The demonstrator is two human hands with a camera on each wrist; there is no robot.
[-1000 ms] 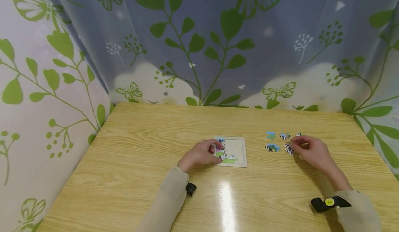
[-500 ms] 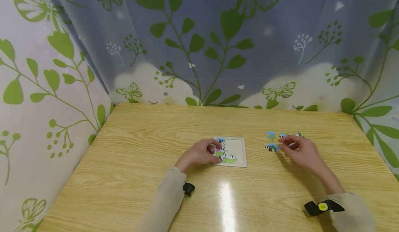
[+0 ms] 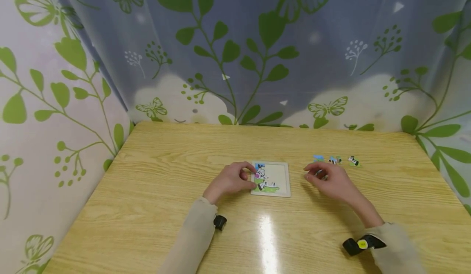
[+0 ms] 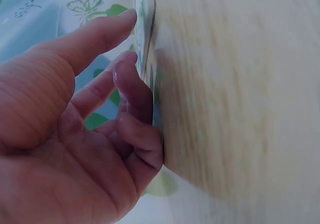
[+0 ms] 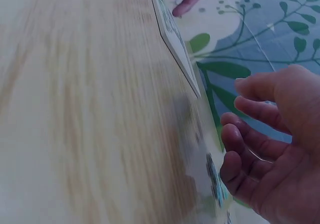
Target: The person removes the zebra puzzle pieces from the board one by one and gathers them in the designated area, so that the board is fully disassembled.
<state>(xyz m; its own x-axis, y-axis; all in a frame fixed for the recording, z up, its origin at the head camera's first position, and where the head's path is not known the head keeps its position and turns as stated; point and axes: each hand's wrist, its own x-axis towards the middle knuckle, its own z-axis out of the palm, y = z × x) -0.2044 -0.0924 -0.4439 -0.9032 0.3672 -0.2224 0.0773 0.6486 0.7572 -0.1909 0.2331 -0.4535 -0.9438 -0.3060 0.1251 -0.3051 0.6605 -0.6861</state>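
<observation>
A small square jigsaw tray [image 3: 288, 180] with a pale rim lies flat on the table. Zebra-patterned puzzle pieces [image 3: 270, 186] fill its left side and bottom; pale backing shows in the rest. My left hand [image 3: 229, 178] is at the tray's left edge, thumb and index finger spread apart and touching it. To the right of the tray hovers my right hand [image 3: 329, 180], fingers loosely bent. In the right wrist view nothing shows between the thumb and fingers [image 5: 245, 106]. Puzzle pieces [image 5: 216, 179] lie below it, partly hidden by the hand in the head view.
Behind the right hand lie a blue piece [image 3: 318, 158], a blue and striped piece [image 3: 335, 160] and a black-and-white piece [image 3: 354, 161]. The wooden table [image 3: 176, 143] ends at a leaf-patterned curtain [image 3: 206, 61]. A bright reflection crosses its front.
My right hand has moved left, from the striped loose piece toward the tray. My left hand has drawn slightly left, uncovering more of the zebra picture.
</observation>
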